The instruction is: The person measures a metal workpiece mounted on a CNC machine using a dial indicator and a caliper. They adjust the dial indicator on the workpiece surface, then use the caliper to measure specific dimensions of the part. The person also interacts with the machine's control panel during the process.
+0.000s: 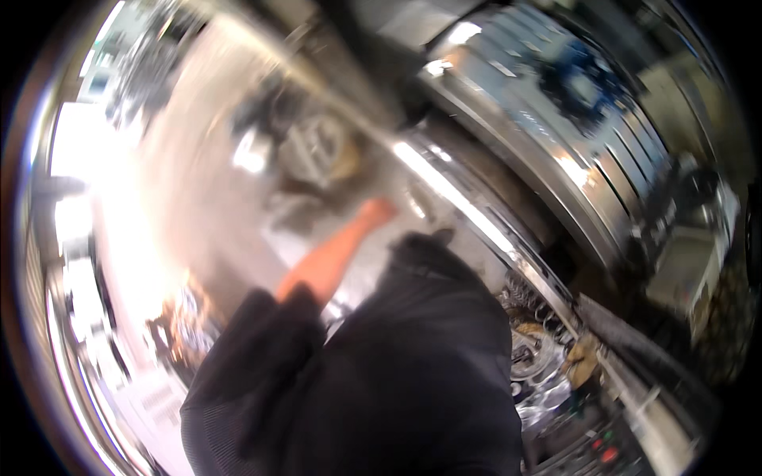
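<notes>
My left hand (379,210), at the end of a bare forearm below a dark short sleeve, hangs above the grey floor (357,266). Motion blurs its fingers, so I cannot make out whether it is open or closed. No held thing can be made out in it. Just to its right a small pale object (416,203) lies beside a long bright metal edge (456,194). My right hand is out of sight; my dark clothing fills the lower middle.
A slotted metal machine table (548,103) bears a dark blue object (583,86). A blurred pale, round container (317,151) stands ahead. Metal parts and coils (536,349) lie at right, above red buttons (609,454). A whitish bin (684,266) sits far right.
</notes>
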A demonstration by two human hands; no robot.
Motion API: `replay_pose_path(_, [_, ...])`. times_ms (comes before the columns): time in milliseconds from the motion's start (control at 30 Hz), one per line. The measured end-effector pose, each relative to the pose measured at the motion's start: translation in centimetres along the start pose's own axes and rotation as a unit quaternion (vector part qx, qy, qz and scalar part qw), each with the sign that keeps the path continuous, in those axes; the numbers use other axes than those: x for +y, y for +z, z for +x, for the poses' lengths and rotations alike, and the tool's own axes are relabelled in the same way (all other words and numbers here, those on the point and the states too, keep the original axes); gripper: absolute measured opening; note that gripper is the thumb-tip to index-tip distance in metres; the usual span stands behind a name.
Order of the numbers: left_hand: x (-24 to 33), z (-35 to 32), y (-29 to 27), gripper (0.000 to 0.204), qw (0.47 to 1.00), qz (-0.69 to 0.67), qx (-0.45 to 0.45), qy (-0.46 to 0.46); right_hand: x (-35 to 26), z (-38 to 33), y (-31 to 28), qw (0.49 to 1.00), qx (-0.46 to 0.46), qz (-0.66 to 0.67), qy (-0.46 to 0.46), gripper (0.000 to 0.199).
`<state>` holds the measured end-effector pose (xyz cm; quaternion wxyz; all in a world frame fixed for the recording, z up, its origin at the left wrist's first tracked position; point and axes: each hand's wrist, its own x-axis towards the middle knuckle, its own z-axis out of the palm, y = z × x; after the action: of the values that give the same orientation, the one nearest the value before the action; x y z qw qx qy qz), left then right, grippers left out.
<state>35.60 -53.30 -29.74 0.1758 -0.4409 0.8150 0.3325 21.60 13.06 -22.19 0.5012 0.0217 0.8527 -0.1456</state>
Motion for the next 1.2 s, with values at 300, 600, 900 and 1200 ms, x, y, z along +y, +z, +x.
replay_pose_path(300, [-6.0, -15.6, 10.3, 0.049, 0.969, -0.138, 0.0, -0.204, -11.2, 11.5, -18.4, 0.98, -0.05, 0.19, -0.016, 0.022])
replay_pose_path(600, [-12.9, -20.4, 17.8, 0.038, 0.919, -0.248, -0.017, -0.305, -26.6, 11.8, -20.1, 0.959, 0.052, 0.27, -0.065, 0.029])
replay_pose_path(900, [-9.4, -16.5, 3.8, 0.042, 0.9, -0.343, 0.135, -0.234, -22.3, 15.7, -9.2, 0.989, -0.069, 0.122, 0.041, 0.019])
replay_pose_path(1200, [-26.0, 1.9, 0.2, 0.047, 0.932, -0.216, 0.144, -0.251, -21.1, 9.0, -3.9, 0.976, -0.004, 0.217, -0.014, 0.025])
